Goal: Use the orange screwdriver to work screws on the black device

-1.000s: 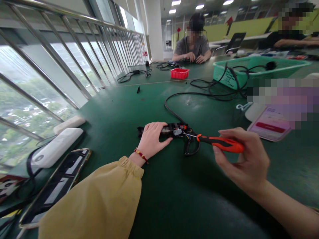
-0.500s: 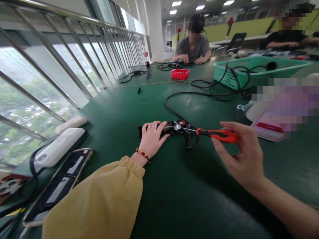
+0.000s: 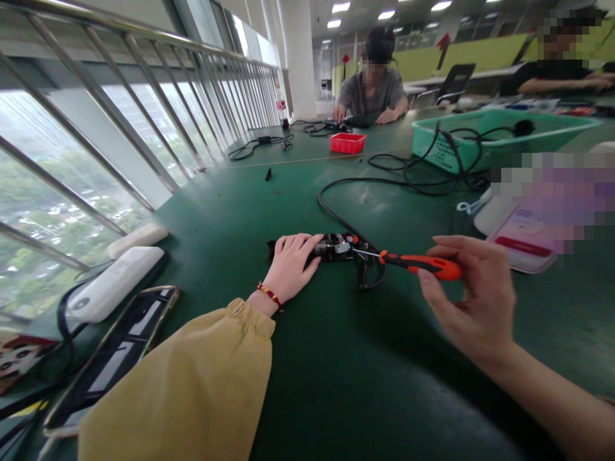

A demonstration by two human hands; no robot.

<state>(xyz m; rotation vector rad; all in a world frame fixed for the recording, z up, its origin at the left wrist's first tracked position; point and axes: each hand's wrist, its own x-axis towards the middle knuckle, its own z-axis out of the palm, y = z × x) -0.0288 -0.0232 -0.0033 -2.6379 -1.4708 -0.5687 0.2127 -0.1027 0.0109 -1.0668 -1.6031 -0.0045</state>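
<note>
My left hand lies over the left part of a black corded device, its fingers curled round it and holding it against the table. The device's inside is exposed, with a grey metal part, an orange bit and thin coloured wires at its right end. In my right hand is a screwdriver with an orange and black handle, pinched near the handle's end. Its shaft points left into the wires; whether the tip touches anything, I cannot tell. The device's left part is hidden under my fingers.
A black cable runs from the device toward a green basket. A small red tray stands farther back. Phones lie on both sides. A white power bank is at left. Another person sits across the table.
My right hand and the screwdriver handle have shifted slightly right. My left hand stays on the device, its wrist a little further left. The person across has moved a hand to the left.
</note>
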